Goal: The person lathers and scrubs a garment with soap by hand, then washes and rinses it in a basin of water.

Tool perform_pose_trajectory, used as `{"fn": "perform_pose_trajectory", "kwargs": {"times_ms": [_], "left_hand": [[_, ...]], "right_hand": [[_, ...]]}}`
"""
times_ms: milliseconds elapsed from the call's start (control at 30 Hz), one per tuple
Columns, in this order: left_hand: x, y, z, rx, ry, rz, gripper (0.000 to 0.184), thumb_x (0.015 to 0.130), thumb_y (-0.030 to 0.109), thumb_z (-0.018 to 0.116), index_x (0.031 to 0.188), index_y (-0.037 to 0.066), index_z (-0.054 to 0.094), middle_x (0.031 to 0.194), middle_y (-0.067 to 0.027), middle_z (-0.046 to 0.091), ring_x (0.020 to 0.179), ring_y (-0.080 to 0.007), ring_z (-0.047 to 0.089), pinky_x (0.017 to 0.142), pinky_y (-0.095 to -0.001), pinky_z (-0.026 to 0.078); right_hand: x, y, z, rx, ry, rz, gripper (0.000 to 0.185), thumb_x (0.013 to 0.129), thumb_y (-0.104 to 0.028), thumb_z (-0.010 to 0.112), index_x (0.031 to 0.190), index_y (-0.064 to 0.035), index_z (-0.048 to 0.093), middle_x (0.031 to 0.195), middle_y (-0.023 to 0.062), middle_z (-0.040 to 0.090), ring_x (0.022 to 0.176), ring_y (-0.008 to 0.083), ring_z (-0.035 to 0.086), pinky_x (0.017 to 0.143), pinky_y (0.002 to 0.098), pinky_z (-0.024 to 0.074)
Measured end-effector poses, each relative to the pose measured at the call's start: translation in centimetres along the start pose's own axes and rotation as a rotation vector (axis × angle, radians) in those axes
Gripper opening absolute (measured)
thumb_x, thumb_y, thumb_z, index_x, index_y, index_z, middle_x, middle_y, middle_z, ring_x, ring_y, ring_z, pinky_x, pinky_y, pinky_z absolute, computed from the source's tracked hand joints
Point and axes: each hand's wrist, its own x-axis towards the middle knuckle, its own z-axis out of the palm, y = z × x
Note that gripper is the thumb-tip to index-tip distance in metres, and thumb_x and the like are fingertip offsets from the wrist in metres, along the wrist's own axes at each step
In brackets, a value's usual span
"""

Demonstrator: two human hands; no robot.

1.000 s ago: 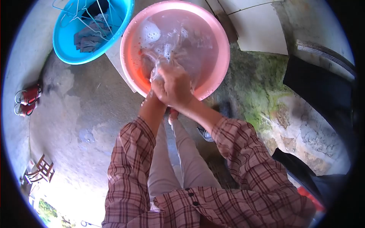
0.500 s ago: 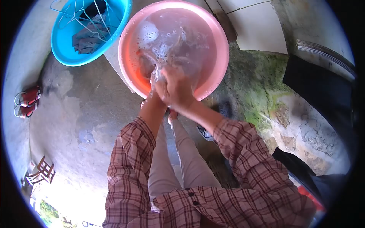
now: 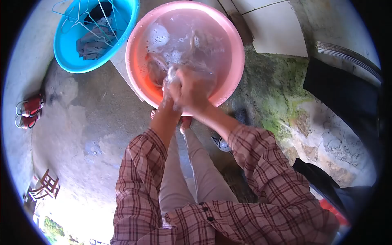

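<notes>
A pink basin (image 3: 238, 61) holds cloudy, sudsy water with pale wet cloth (image 3: 157, 70) partly under the surface. At its near rim my right hand (image 3: 191, 90) is closed, pressed against my left hand (image 3: 167, 93). A whitish, wet bit of the cloth shows at the top of the two fists, and both hands seem to grip it. My right hand covers most of my left fingers. Motion blurs the knuckles. Foam (image 3: 158, 36) floats on the far left of the water.
A blue basin (image 3: 65, 51) at the upper left contains dark and grey clothes (image 3: 96, 43) and several wire hangers (image 3: 77, 20). Red shoes (image 3: 30, 107) rest by the left wall, a wooden chair (image 3: 49, 183) lower down. Mossy concrete (image 3: 277, 94) lies to the right.
My two hands, still together at the near side of the pink basin, have shifted slightly, and the cloth and foam between them moved a little. The view has tilted slightly.
</notes>
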Motion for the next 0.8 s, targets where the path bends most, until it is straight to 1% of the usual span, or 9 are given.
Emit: {"fn": "perform_pose_trajectory", "kwargs": {"times_ms": [100, 233, 367, 400, 467, 533, 667, 767, 800], "left_hand": [[-0.4, 0.6, 2.9, 0.049, 0.620, -0.194, 0.025, 0.091, 0.030, 0.050, 0.104, 0.009, 0.057, 0.093, -0.0072, 0.059, 0.085, -0.0217, 0.060, 0.073, -0.0368, 0.054], [1.5, 3.9, 9.3, -0.042, 0.758, -0.399, 0.041, 0.092, 0.043, 0.050, 0.105, 0.005, 0.059, 0.101, -0.0100, 0.063, 0.089, -0.0246, 0.062, 0.073, -0.0413, 0.056], [1.5, 6.0, 9.7, 0.087, 0.627, -0.383, 0.049, 0.092, 0.049, 0.048, 0.115, 0.006, 0.055, 0.108, -0.0114, 0.061, 0.098, -0.0248, 0.060, 0.089, -0.0439, 0.049], [1.6, 6.0, 9.6, 0.165, 0.601, -0.343, 0.053, 0.092, 0.051, 0.046, 0.120, 0.005, 0.051, 0.114, -0.0118, 0.058, 0.105, -0.0253, 0.056, 0.094, -0.0452, 0.045], [1.8, 7.0, 11.4, 0.129, 0.563, -0.368, 0.056, 0.093, 0.052, 0.044, 0.122, 0.005, 0.050, 0.118, -0.0128, 0.056, 0.108, -0.0258, 0.055, 0.094, -0.0455, 0.045], [2.4, 7.0, 11.3, 0.085, 0.565, -0.350, 0.062, 0.091, 0.057, 0.042, 0.122, 0.003, 0.049, 0.118, -0.0150, 0.056, 0.107, -0.0272, 0.055, 0.094, -0.0453, 0.046], [2.5, 8.6, 9.9, 0.331, 0.400, -0.270, 0.067, 0.085, 0.059, 0.053, 0.120, 0.001, 0.052, 0.108, -0.0111, 0.061, 0.096, -0.0241, 0.061, 0.091, -0.0367, 0.048], [1.8, 11.1, 9.3, 1.041, 0.144, -0.531, 0.045, 0.087, 0.038, 0.062, 0.107, -0.003, 0.060, 0.094, -0.0084, 0.064, 0.083, -0.0165, 0.061, 0.073, -0.0287, 0.052], [0.7, 10.7, 6.1, 0.834, -0.062, -0.415, 0.036, 0.084, 0.028, 0.067, 0.105, -0.002, 0.063, 0.093, -0.0061, 0.065, 0.080, -0.0119, 0.060, 0.071, -0.0260, 0.051]], "right_hand": [[2.8, 2.7, -0.8, -0.162, -0.031, 0.173, 0.017, 0.081, -0.017, 0.053, 0.091, -0.0045, 0.059, 0.076, 0.0198, 0.061, 0.072, 0.0358, 0.062, 0.069, 0.0467, 0.0486], [4.3, 8.2, -0.6, -0.212, -0.124, 0.102, 0.021, 0.082, -0.013, 0.052, 0.099, -0.0037, 0.059, 0.088, 0.0206, 0.063, 0.082, 0.0346, 0.063, 0.072, 0.0453, 0.0499], [5.6, 7.8, -4.5, 0.184, -0.372, 0.106, 0.040, 0.080, -0.012, 0.057, 0.120, -0.0044, 0.054, 0.120, 0.0183, 0.057, 0.111, 0.0265, 0.056, 0.082, 0.0370, 0.0496], [6.5, 8.7, -4.6, 0.795, -0.590, 0.351, 0.057, 0.080, -0.018, 0.065, 0.133, -0.0093, 0.045, 0.137, 0.0144, 0.044, 0.127, 0.0215, 0.042, 0.095, 0.0328, 0.0424], [7.0, 4.8, -6.8, 0.564, -0.701, 0.442, 0.065, 0.078, -0.024, 0.070, 0.135, -0.0090, 0.042, 0.140, 0.0142, 0.040, 0.129, 0.0224, 0.039, 0.098, 0.0334, 0.0394], [6.8, 5.0, -6.1, 0.308, -0.724, 0.197, 0.075, 0.071, -0.037, 0.078, 0.131, -0.0044, 0.046, 0.132, 0.0162, 0.050, 0.123, 0.0206, 0.047, 0.098, 0.0352, 0.0394], [8.5, 5.6, -7.5, 0.109, -0.794, 0.514, 0.053, 0.071, -0.038, 0.078, 0.107, -0.0015, 0.064, 0.084, 0.0074, 0.068, 0.084, 0.0149, 0.062, 0.082, 0.0292, 0.0451], [8.2, 6.0, -10.3, 0.764, -0.504, 0.455, 0.055, 0.070, -0.037, 0.079, 0.109, -0.0017, 0.063, 0.103, 0.0080, 0.066, 0.097, 0.0188, 0.059, 0.089, 0.0287, 0.0414], [8.1, 9.2, -9.2, 0.798, -0.402, 0.558, 0.053, 0.074, -0.034, 0.077, 0.115, -0.0046, 0.061, 0.103, 0.0039, 0.064, 0.098, 0.0172, 0.058, 0.089, 0.0259, 0.0395]]}}
